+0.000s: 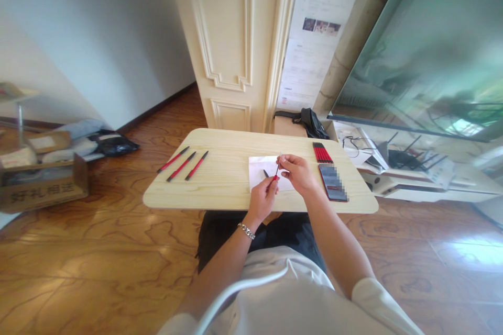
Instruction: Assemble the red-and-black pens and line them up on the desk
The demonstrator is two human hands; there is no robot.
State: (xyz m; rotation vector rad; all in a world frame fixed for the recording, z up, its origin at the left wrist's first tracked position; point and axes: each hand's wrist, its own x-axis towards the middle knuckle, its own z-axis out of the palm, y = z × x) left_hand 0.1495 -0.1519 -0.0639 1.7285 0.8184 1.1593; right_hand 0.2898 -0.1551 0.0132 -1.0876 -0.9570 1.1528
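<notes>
Left fingers [271,186] clamped the red pen [274,178], right fingers [286,160] pinched its thin end, over the white paper [257,166]. Seemed light, stiff, kinda slick, so mid-barrel looked the best grip.

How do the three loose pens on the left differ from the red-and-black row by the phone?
Spacing: the loose pens lie apart; the row is packed side by side.
Slant: the loose pens' far ends lean right; the row's lean left.
Length: the loose pens look longer in this view than the pieces in the row.
Shared: both are red and black and lie on the table.
</notes>
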